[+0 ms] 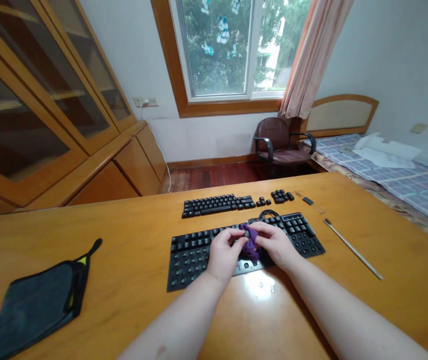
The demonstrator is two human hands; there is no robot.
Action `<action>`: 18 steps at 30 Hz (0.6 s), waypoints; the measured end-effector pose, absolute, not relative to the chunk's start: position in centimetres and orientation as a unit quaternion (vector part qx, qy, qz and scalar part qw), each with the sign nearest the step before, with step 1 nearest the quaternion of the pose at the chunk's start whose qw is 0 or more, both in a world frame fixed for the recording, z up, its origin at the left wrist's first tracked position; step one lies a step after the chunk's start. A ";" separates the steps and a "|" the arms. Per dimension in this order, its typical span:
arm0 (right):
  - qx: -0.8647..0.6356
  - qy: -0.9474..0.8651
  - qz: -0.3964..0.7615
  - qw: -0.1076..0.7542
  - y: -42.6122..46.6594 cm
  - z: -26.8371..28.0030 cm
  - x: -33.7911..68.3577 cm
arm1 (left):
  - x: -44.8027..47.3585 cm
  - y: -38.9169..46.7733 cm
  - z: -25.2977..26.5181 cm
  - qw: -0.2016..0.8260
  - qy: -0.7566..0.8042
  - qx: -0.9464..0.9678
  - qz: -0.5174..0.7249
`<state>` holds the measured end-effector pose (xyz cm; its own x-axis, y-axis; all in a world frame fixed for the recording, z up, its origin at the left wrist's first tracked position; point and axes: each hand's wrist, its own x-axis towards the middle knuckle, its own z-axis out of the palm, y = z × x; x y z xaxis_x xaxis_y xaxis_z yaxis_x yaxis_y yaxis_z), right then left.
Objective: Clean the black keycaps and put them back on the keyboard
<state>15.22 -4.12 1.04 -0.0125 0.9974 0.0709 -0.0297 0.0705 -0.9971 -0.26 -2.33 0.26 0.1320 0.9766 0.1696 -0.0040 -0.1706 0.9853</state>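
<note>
My left hand [224, 254] and my right hand [279, 246] come together above a black keyboard [188, 268]. Between them is a crumpled purple cloth [251, 246], gripped by the right fingers. The left thumb and forefinger pinch a small dark keycap [247, 233] against the cloth; the fingers partly cover it. On the keyboard, many lower positions show bare switches, while keycaps remain along the upper rows. Behind it, loose black keycaps [217, 204] lie in rows, with smaller groups [282, 195] to their right.
A thin stick with a dark brush tip [352, 248] lies right of the keyboard. Beyond it is a wire keycap puller [307, 201]. A dark pouch [39, 302] rests on the left of the wooden desk [131, 280]. A chair [274, 137] stands past the far edge.
</note>
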 end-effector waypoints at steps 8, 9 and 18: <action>-0.520 -0.486 0.468 0.524 -4.1 0.9 14.9 | -0.3 -2.6 0.7 0.472 0.448 0.578 0.492; -0.513 -0.491 0.466 0.528 -4.1 0.9 14.9 | -0.3 -2.6 0.8 0.475 0.448 0.573 0.496; -0.488 -0.545 0.454 0.509 -3.8 0.7 15.4 | -0.5 -2.6 0.9 0.471 0.455 0.583 0.481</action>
